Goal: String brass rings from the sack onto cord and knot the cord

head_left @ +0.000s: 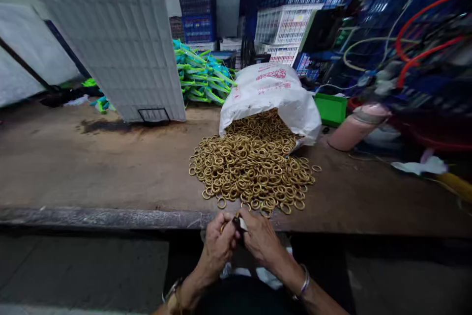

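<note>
Both my hands meet just below the front edge of the brown workbench (92, 167). My left hand (218, 245) is closed, pinching a brass ring whose edge shows at its fingertips. My right hand (260, 237) is closed on a small black and white part (240, 222) held against the ring. Just beyond my fingers lies a heap of brass rings (250, 165), spilling from a white sack (273, 96) that lies on its side.
A tall white ribbed panel (121, 35) stands on the bench at the left. A pile of green and blue plastic pieces (201, 76), stacked crates (283, 25), a green box (331, 108), a pink cylinder (354, 130) and tangled hoses (424, 35) crowd the back and right.
</note>
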Available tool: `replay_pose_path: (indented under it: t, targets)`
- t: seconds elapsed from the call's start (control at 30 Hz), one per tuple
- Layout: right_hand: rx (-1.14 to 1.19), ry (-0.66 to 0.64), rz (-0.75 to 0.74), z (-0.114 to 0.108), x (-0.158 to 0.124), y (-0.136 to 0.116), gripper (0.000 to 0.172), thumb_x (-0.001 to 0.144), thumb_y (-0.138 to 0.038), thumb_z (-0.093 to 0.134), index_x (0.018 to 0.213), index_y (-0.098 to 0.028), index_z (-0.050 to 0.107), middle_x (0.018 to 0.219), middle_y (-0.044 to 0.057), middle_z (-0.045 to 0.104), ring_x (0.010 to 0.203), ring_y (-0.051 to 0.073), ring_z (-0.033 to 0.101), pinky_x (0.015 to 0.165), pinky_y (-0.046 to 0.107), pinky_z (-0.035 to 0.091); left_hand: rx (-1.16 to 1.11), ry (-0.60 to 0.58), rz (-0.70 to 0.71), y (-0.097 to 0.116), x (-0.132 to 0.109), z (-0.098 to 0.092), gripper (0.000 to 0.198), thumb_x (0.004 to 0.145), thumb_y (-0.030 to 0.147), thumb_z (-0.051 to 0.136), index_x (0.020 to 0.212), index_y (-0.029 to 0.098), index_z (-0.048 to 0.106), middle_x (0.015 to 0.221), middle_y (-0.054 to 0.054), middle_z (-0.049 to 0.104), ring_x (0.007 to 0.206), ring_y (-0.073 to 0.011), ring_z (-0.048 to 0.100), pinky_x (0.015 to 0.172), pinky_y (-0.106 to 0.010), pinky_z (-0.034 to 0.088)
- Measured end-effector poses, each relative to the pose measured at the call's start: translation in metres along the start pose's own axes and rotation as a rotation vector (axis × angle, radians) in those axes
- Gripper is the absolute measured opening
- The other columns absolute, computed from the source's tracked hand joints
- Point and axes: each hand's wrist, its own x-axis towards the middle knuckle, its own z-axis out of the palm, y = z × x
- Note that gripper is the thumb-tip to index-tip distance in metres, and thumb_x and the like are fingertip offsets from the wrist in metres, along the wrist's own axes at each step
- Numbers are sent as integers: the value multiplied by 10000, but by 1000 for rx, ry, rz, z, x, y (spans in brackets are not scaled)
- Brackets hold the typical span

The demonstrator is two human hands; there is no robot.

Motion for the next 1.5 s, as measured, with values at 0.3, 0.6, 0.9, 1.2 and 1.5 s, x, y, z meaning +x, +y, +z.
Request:
replay_pose_path:
  t: [0.3,0.6,0.9,1.2,1.5]
  targets:
    - [-24,-38,12,5,6,7,274,688,-76,384,919,-168,499,725,42,630,653,163,558,555,245,266,60,-10,25,2,-7,-4,358,769,499,506,653,166,444,523,57,442,413,-43,358,407,-166,285]
    - [-92,35,52,8,26,-6,286,691,-28,415,929,-169,487,764,41,641,679,148,577,550,237,267,-345,-293,-143,0,-23,-15,295,796,436,513,727,150,492,524,32,504,337,-31,347,321,-148,267]
    - [-293,106,47,26,44,-26,293,750,-94,476,1021,-200,449,902,74,642,767,206,609,602,273,319,-696,-142,-236,-11,-22,-45,139,793,310,535,816,173,535,654,-13,580,416,-67,462,341,-152,280]
    - [-197,211,22,36,44,-13,229,761,-121,449,983,-177,448,842,62,630,738,189,587,598,263,296,-841,-107,-259,-14,-6,-55,182,712,276,654,707,131,544,726,-24,573,580,-86,533,405,-139,294]
    - [326,206,-104,5,28,-7,112,774,-160,423,811,-203,519,696,-7,589,618,127,530,574,212,352,-278,136,-65,-1,9,-34,331,715,473,606,797,172,494,540,74,449,375,-30,341,335,-138,265]
